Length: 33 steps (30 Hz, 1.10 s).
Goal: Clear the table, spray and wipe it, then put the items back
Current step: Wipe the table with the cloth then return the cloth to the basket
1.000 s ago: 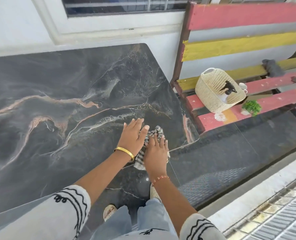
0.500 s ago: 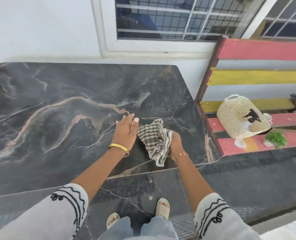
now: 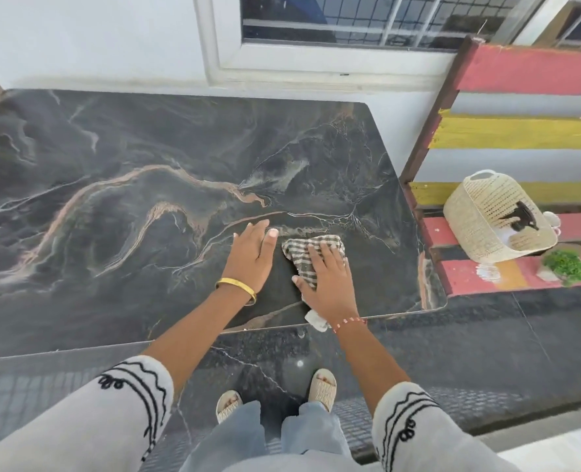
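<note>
Checked cloth now flattened on table under spread right-hand fingers (left hand flat beside).

Left hand flat, fingers straight, right hand flat, fingers spread

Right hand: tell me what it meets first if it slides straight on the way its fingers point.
The right hand presses the checked cloth flat, fingers pointing toward the wall. Ahead lies only bare marble table; the way looks free up to the table's far edge, roughly judged.
</note>
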Available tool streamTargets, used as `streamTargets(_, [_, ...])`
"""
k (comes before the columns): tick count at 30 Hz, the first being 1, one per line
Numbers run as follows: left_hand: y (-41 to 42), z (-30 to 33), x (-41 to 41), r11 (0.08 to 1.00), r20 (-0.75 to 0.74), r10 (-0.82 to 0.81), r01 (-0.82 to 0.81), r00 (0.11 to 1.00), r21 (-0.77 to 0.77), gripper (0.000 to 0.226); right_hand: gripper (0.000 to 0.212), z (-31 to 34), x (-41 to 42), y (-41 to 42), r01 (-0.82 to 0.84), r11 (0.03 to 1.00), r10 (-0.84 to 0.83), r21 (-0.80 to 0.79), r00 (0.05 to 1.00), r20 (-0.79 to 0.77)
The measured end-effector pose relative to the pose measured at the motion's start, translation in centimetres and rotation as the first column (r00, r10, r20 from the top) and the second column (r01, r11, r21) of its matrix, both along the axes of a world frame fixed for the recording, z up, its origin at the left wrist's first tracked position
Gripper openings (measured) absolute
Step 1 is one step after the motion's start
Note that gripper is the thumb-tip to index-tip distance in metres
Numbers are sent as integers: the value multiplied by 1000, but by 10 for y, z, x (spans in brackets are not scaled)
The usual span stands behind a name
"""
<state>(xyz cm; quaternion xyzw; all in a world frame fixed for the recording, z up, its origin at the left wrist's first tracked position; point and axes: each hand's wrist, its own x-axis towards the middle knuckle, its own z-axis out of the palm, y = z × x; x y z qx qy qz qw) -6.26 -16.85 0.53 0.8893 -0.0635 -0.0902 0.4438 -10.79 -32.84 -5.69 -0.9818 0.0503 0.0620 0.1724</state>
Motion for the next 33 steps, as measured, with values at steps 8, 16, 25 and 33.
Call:
streamTargets(8, [34, -17, -3, 997, -47, 65, -63, 997, 40, 49, 65, -2, -2, 84, -157, 987, 156, -27, 988, -15])
streamTargets(16, [54, -21, -8, 995, -26, 89, -88, 996, 44, 54, 57, -11, -30, 85, -616, 779, 626, -115, 774, 93])
streamTargets(25, [0, -13, -26, 999, -49, -39, 39, 998, -5, 48, 54, -6, -62, 9, -561, 782, 593, -272, 804, 47])
streamTargets(33, [-44, 1, -44, 981, -80, -180, 172, 980, -91, 49, 39, 53, -56, -41, 369, 831, -349, 416, 928, -127])
